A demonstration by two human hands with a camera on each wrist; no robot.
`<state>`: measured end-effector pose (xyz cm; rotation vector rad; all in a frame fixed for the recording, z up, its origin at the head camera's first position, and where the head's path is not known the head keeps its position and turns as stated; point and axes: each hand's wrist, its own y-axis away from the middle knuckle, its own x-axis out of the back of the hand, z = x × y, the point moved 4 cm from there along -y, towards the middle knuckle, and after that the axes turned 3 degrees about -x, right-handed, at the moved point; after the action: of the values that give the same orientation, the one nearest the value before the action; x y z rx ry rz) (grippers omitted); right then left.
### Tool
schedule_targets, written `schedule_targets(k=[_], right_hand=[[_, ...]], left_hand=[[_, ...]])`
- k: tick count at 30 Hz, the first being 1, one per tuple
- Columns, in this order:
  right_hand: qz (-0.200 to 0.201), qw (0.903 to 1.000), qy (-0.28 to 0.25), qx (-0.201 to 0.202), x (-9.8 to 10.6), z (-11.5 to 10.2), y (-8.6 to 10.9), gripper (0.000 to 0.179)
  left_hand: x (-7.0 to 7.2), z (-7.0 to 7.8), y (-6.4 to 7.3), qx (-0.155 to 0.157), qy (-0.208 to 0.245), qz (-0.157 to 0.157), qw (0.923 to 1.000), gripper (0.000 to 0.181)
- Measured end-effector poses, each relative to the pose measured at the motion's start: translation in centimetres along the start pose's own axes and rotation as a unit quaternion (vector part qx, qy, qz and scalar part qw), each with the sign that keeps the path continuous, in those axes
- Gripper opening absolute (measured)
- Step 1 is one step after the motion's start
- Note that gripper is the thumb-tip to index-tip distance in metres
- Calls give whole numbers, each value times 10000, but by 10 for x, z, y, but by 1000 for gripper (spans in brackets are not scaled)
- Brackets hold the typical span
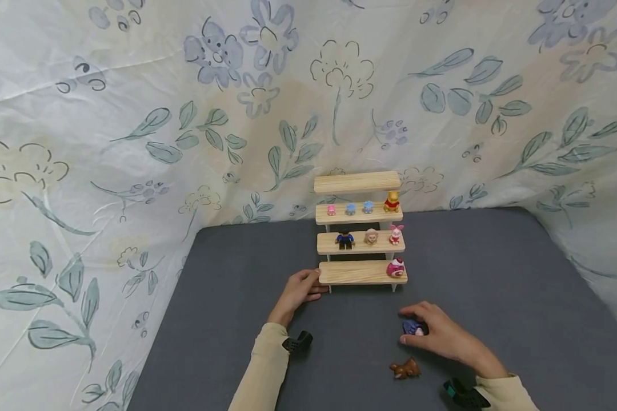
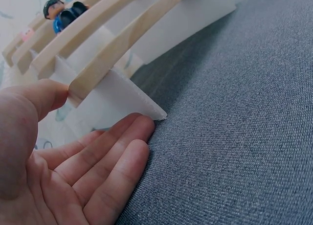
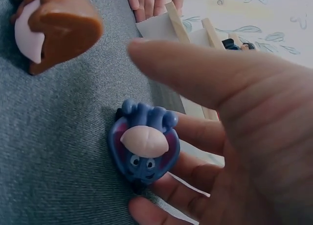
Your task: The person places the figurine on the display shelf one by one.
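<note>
A four-tier wooden display stand (image 1: pixel 357 273) holds small toy figures. My left hand (image 1: pixel 300 290) is at the left end of its lowest plank. In the left wrist view, the thumb touches the plank's end, and the loosely extended fingers lie beside the white side support (image 2: pixel 105 107). My right hand (image 1: pixel 442 335) is spread around a blue donkey figure (image 3: pixel 144 144) lying on the grey cloth. Its thumb stands apart from the figure; the fingers are beside and behind it, and whether they touch is unclear. A brown animal figure (image 1: pixel 405 369) lies nearer me.
On the stand, a pink-and-white figure (image 1: pixel 395 268) sits at the lowest plank's right end. Above are a dark-haired figure (image 1: pixel 345 240), a piglet figure (image 1: pixel 395 234), a yellow bear (image 1: pixel 392 201) and several tiny figures. A flowered cloth (image 1: pixel 133 114) hangs behind the table (image 1: pixel 236 268).
</note>
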<state>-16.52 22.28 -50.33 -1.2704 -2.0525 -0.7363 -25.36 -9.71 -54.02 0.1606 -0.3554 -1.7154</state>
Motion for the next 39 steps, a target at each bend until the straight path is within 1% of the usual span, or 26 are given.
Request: schedule_targets(k=[6, 12, 15, 19, 22, 28, 31, 35, 39], right_hand=[[-36, 9995, 295, 88, -5, -2, 1, 53], [-93, 9994, 340, -74, -8, -2, 2, 50], [-160, 9992, 299, -200, -10, -1, 1, 45], [-250, 9987, 184, -406, -11, 1, 0, 43], [-231, 9987, 93, -438, -10, 2, 1, 41], [-129, 9990, -312, -287, -7, 4, 4, 42], [-150, 9968, -698, -353, -7, 5, 5, 44], [-142, 9911, -1253, -429, -7, 6, 4, 47], [-37, 9872, -1497, -552, -6, 7, 3, 46]], left_hand=[[0, 1, 1, -25, -7, 3, 10000, 63], [0, 1, 1, -19, -10, 12, 10000, 64], [1, 0, 1, 5, 13, 3, 10000, 62], [1, -1, 1, -40, 13, -16, 10000, 58], [1, -1, 2, -84, -8, -19, 10000, 58], [1, 1, 2, -81, -7, -17, 10000, 60], [1, 1, 2, -82, 4, -22, 10000, 59], [1, 2, 2, -83, 29, -19, 10000, 58], [1, 1, 2, -124, 26, -19, 9999, 57]])
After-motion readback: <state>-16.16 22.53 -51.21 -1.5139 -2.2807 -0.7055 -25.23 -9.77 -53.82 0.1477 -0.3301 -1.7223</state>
